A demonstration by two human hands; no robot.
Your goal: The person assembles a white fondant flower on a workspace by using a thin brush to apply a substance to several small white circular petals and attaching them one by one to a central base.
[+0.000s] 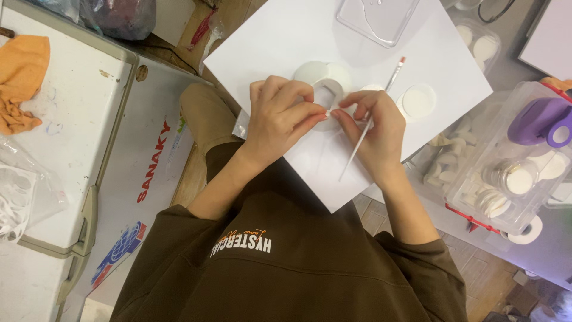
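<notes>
- Scanning left to right from my end: orange cloth (21, 80) lies on the white chest-type lid (71, 119) at far left, well apart from the hands.
- Left hand (280, 119) is curled, thumb and forefinger pinching the edge of a small white ring-shaped piece (328, 95); grasp looks firm.
- That piece sits over the white sheet (286, 36), between both hands, just above the fingertips.
- White disc (313, 71) lies partly behind the ring piece, touching it as far as I can see.
- Right hand (372, 134) meets the left at the same piece and grips a thin white paintbrush (372, 116) with a reddish tip, shaft running diagonally through the fingers.
- Second white disc (418, 101) lies on the sheet just right of the brush.
- Clear plastic bin (515, 158) at right holds more white rounds; purple punch-like tool (539, 122) rests on top.
</notes>
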